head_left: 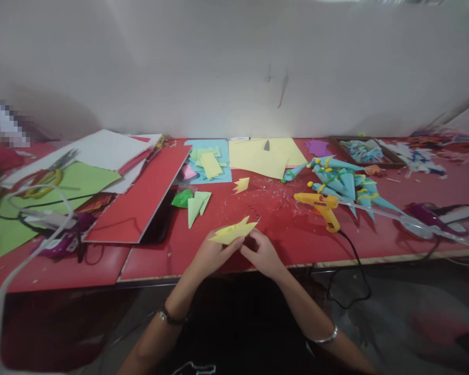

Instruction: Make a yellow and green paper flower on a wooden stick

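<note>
A piece of yellow paper with a zigzag, crown-like edge (pixel 234 233) is pinched in my left hand (pixel 213 255), just above the table's front edge. Close against its right end, my right hand (pixel 263 253) has its thumb and fingers drawn together; what they hold, if anything, is hidden. Beyond the hands lies a smaller yellow zigzag paper piece (pixel 241 185). Light green folded paper pieces (pixel 197 207) and a bright green packet (pixel 182 198) are to the left. On the right rests a yellow glue gun (pixel 323 208), its nozzle pointing left.
Blue paper cones with yellow trim (pixel 336 177) are heaped behind the glue gun. Yellow sheets (pixel 258 156) and small paper stacks (pixel 210 162) lie along the wall. A red board (pixel 144 198) slants at left. A brown tray (pixel 393 162) stands back right. Cords cross both sides.
</note>
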The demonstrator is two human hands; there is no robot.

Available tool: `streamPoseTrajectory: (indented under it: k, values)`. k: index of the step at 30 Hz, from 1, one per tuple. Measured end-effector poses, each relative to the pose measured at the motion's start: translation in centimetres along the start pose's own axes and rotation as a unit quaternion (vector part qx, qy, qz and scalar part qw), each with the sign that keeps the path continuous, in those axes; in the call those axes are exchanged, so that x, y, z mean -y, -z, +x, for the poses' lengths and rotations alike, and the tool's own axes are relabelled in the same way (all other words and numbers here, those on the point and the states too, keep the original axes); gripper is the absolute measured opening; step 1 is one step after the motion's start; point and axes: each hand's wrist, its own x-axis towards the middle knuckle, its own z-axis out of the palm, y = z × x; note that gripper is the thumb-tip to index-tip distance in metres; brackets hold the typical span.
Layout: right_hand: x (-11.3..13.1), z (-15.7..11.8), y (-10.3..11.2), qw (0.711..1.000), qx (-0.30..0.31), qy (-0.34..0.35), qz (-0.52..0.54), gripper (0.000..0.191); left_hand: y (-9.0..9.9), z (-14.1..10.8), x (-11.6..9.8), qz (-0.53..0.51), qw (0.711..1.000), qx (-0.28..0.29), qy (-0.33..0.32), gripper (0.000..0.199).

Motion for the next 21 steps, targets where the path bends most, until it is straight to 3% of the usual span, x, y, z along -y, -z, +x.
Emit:
streamPoseTrajectory:
  k: [4,8,12,17,21]
  values:
    - [0.36,0.10,0.03,0.997,-0.021,-0.021,0.074,0.011,-0.16,-0.07,0.20,-0.022,1.000,-0.008,0.010,0.030]
    - [0.70,0.23,-0.07,0.985,-0.069,-0.073,0.141,0.020,-0.44,-0.04,0.16,-0.034,0.999,0.018,0.009,0.030]
    - [0.65,0.25,-0.13,0.980,-0.104,-0.102,0.133,0.021,-0.63,-0.02,-0.09,-0.043,0.998,0.017,0.030,0.028]
    - [0.55,0.31,-0.15,0.983,-0.101,-0.086,0.130,0.017,-0.91,-0.04,-0.16,-0.072,0.996,0.001,0.050,0.029]
    - [0.51,0.33,-0.20,0.982,-0.101,-0.088,0.131,0.015,-0.44,0.18,-0.18,-0.055,0.997,0.019,0.047,0.029]
